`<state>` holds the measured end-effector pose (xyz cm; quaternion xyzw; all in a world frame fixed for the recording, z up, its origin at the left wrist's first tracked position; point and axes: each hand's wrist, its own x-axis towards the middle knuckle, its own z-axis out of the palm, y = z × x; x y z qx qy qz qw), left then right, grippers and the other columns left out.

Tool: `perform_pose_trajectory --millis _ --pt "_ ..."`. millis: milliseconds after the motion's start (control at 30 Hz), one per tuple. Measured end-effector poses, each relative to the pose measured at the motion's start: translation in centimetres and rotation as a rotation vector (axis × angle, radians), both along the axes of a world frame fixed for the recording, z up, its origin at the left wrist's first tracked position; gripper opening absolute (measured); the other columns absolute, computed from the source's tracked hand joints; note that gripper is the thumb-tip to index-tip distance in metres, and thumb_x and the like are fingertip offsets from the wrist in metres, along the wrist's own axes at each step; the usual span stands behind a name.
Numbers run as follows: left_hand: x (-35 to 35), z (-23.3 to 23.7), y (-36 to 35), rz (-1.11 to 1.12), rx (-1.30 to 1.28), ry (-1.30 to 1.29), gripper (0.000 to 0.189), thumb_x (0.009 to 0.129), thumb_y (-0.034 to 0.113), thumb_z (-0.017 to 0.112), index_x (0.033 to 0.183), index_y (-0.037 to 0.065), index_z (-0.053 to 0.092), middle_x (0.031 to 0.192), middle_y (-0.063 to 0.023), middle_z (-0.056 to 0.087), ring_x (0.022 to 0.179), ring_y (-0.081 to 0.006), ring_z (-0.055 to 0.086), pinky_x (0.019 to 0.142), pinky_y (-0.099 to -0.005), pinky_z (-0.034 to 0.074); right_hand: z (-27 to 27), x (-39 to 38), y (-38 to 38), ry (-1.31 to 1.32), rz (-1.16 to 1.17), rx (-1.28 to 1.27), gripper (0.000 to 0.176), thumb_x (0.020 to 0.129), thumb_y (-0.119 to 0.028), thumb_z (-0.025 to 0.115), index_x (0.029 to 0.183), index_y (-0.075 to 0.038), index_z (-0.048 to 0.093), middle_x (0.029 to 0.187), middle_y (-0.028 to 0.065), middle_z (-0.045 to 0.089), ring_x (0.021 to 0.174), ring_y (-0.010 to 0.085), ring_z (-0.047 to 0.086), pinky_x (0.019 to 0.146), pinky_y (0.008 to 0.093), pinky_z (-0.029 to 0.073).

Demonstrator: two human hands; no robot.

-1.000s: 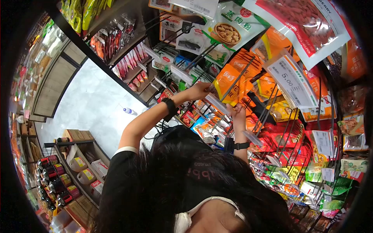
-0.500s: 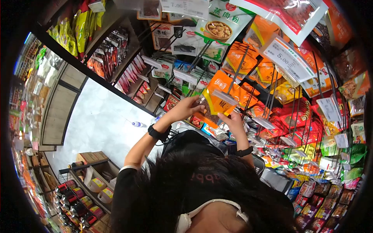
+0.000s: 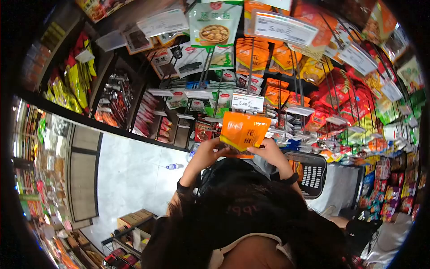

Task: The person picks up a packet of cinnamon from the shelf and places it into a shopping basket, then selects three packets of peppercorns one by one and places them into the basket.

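Half a second ago the orange packet (image 3: 245,131) overlapped a price tag among the hooks; now it is lower, just below the front edge of the rack (image 3: 251,85), near the person's body. The left hand (image 3: 208,154) pinches its lower left corner and the right hand (image 3: 271,152) its lower right, both narrowed on the plastic. The black basket (image 3: 312,174), only partly seen then, now shows by the right forearm, with something orange inside its left edge. The packet's front reads 花椒 in dark characters beside a yellow band; its small logo is too blurred to read. The price tag (image 3: 247,103) just above it shows 5.00, as does the larger price label (image 3: 284,28) near the rack's top edge. Left of that label, the green-and-white pouch (image 3: 216,24) reads 蒸肉粉 over a pictured bowl. A bottle (image 3: 174,166) lies on the floor (image 3: 134,166).
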<state>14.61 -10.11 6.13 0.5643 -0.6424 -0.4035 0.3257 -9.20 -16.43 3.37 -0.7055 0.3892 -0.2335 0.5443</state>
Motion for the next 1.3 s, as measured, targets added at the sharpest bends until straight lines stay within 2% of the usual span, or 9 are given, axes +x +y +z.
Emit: perform_pose_trajectory --millis 67,200,433,667,867,1000,1100,1233,1300 --pt "-0.2 0.3 1.0 -0.049 0.023 -0.121 0.023 0.074 0.017 0.065 0.094 0.006 0.064 0.084 -0.016 0.062 0.081 -0.0293 0.061 0.068 -0.034 0.046 -0.5 -0.5 1.4 0.02 -0.01 0.061 0.025 0.074 -0.015 0.066 0.094 -0.001 0.062 0.09 0.0124 0.064 0.082 0.0215 0.061 0.073 0.0305 0.046" --pt "-1.7 -2.0 2.1 -0.144 -0.038 -0.117 0.03 0.073 0.017 0.065 0.1 0.008 0.061 0.088 -0.0154 0.062 0.084 -0.0325 0.059 0.071 -0.0366 0.047 -0.4 -1.3 3.6 0.19 -0.052 -0.051 0.029 0.069 -0.012 0.067 0.095 -0.001 0.061 0.091 0.0166 0.062 0.085 0.0297 0.059 0.073 0.0335 0.046" --pt "-4.3 -3.6 2.4 -0.356 0.031 -0.188 0.034 0.072 0.02 0.064 0.104 0.008 0.058 0.091 -0.0153 0.062 0.086 -0.0341 0.057 0.074 -0.0402 0.046 0.3 -4.1 7.1 0.271 -0.155 -0.107 0.036 0.067 -0.013 0.069 0.099 -0.002 0.059 0.094 0.0153 0.062 0.088 0.0297 0.06 0.076 0.0345 0.046" --pt "-7.2 -3.3 3.1 -0.489 0.087 -0.287 0.035 0.071 0.024 0.065 0.102 0.008 0.059 0.092 -0.0162 0.062 0.087 -0.0339 0.057 0.076 -0.0395 0.046 -2.5 -7.3 10.4 0.321 -0.191 0.018 0.036 0.068 -0.013 0.069 0.1 -0.002 0.058 0.091 0.0143 0.063 0.086 0.0291 0.06 0.074 0.0339 0.046" --pt "-9.7 -4.2 3.9 -0.42 0.162 -0.206 0.035 0.071 0.023 0.065 0.102 0.008 0.059 0.092 -0.0154 0.062 0.088 -0.0317 0.058 0.076 -0.0384 0.046 -1.3 -9.7 10.8 0.424 -0.21 -0.019 0.035 0.069 -0.015 0.069 0.1 -0.004 0.058 0.09 0.0154 0.063 0.086 0.0319 0.059 0.074 0.0359 0.046" --pt "-13.1 -3.7 4.0 -0.432 0.087 -0.241 0.035 0.07 0.021 0.066 0.102 0.008 0.059 0.091 -0.0143 0.063 0.087 -0.0308 0.059 0.076 -0.0376 0.046 -2.9 -12.9 11.4 0.406 -0.231 -0.08 0.035 0.069 -0.015 0.068 0.101 -0.003 0.058 0.091 0.0158 0.061 0.087 0.0323 0.058 0.075 0.0364 0.045" --pt "-16.2 -2.6 3.6 -0.51 0.117 -0.288 0.036 0.07 0.019 0.067 0.103 0.007 0.058 0.095 -0.0132 0.062 0.09 -0.0299 0.058 0.077 -0.0365 0.045 -3.7 -16.4 12.7 0.271 -0.341 -0.106 0.032 0.067 -0.025 0.069 0.083 0.002 0.06 0.079 0.0237 0.057 0.08 0.0378 0.056 0.069 0.0419 0.045" --pt "-20.8 -2.6 1.9 -0.682 0.054 -0.306 0.038 0.072 0.02 0.067 0.105 0.005 0.056 0.1 -0.0123 0.061 0.095 -0.03 0.056 0.08 -0.0354 0.044 -0.4 -20.7 14.9 0.193 -0.37 0.003 0.034 0.071 -0.02 0.066 0.098 -0.001 0.058 0.092 0.0196 0.06 0.087 0.0353 0.057 0.075 0.0371 0.045" --pt "-23.3 -2.9 1.5 -0.728 0.032 -0.376 0.036 0.073 0.022 0.065 0.104 0.005 0.057 0.099 -0.0132 0.061 0.093 -0.0316 0.056 0.078 -0.0359 0.044 -3.1 -23.4 15.8 0.145 -0.376 0.025 0.035 0.073 -0.018 0.065 0.104 -0.002 0.057 0.096 0.0151 0.062 0.088 0.0307 0.059 0.076 0.0345 0.046"
